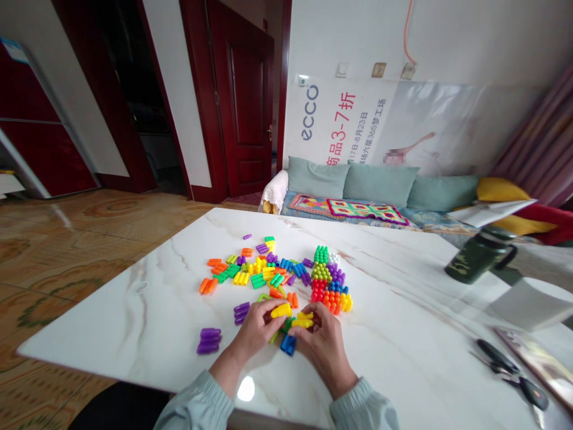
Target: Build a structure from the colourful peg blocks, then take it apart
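My left hand pinches a yellow plastic building piece shaped like joined bullets. Just to its right, my right hand grips another yellow building piece. The two yellow pieces are apart, held a little above the marble-patterned table. Under my fingers lie a blue piece and a partly hidden green piece. Purple pieces rest left of my left hand. Beyond my hands, loose pieces in many colours are scattered, with a block of colour-sorted pieces to their right.
At the right stand a dark green mug and a white box-like object. Keys lie near a phone-like flat object at the right edge. A sofa with cushions is behind the table.
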`<state>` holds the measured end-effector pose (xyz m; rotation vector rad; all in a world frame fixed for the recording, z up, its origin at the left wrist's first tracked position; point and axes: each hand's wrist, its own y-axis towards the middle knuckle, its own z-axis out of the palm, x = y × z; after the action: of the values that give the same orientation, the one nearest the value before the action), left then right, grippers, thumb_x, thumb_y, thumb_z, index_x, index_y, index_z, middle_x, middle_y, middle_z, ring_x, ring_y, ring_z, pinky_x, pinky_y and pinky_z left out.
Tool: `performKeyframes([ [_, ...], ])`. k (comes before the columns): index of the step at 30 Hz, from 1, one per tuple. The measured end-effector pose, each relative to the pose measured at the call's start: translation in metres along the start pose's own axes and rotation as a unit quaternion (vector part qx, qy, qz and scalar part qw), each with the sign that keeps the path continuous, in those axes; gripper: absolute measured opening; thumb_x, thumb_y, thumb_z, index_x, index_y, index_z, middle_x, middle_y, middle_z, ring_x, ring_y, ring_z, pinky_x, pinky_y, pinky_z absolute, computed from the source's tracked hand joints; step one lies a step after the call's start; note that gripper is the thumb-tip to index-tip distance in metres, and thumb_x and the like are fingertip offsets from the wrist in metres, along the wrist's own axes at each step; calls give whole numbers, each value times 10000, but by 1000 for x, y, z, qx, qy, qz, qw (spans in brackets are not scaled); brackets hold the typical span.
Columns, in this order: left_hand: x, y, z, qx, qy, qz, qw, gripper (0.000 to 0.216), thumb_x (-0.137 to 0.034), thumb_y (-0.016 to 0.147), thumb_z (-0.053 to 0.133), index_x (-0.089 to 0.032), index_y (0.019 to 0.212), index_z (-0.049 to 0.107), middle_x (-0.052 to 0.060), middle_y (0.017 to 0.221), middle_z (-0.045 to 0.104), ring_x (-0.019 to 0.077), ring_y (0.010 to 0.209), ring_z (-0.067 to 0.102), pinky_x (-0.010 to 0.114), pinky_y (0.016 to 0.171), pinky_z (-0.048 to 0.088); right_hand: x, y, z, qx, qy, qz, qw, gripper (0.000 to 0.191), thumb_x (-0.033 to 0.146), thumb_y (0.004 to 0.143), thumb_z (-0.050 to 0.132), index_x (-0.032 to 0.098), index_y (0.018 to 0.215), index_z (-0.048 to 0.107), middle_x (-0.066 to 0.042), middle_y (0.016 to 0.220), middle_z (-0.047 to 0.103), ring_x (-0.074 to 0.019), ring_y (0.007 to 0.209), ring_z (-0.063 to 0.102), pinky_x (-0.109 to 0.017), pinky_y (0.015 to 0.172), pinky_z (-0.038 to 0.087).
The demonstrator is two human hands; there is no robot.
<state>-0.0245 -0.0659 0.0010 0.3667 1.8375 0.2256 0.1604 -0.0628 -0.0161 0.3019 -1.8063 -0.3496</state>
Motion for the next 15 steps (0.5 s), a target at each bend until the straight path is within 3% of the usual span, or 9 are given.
performKeyframes([
  [4, 2, 1, 2, 5, -31, -18, 999, 263, -289, 852, 653, -145, 1055, 739, 111, 959, 741, 212, 804, 707, 291, 712, 571, 7, 11, -39, -71, -100, -47, 991, 457, 586, 627, 832, 185, 755, 654, -10, 675, 612, -134, 548, 518, -263, 510, 445],
  [9, 6, 1, 3, 5, -58, -33, 998, 281, -301, 832, 668, -137, 1048, 743, 98, 908, 730, 196, 748, 695, 271, 654, 561, 3, 22, -97, -67, -247, 53, 965, 357, 517, 626, 792, 189, 701, 672, -33, 668, 621, -164, 514, 548, -292, 487, 431],
  [12, 6, 1, 3, 4, -66, -34, 997, 288, -302, 820, 678, -144, 1053, 740, 86, 891, 726, 181, 694, 683, 275, 636, 560, -10, 22, -111, -42, -340, 80, 936, 200, 340, 561, 774, 205, 660, 664, -32, 667, 630, -193, 580, 589, -303, 558, 440],
  [15, 3, 1, 3, 0, -79, -36, 996, 277, -302, 814, 687, -153, 1042, 738, 82, 886, 730, 176, 672, 678, 285, 634, 565, -22, 19, -108, -35, -370, 93, 924, 167, 260, 534, 711, 220, 680, 640, -22, 677, 639, -201, 622, 609, -293, 583, 440],
])
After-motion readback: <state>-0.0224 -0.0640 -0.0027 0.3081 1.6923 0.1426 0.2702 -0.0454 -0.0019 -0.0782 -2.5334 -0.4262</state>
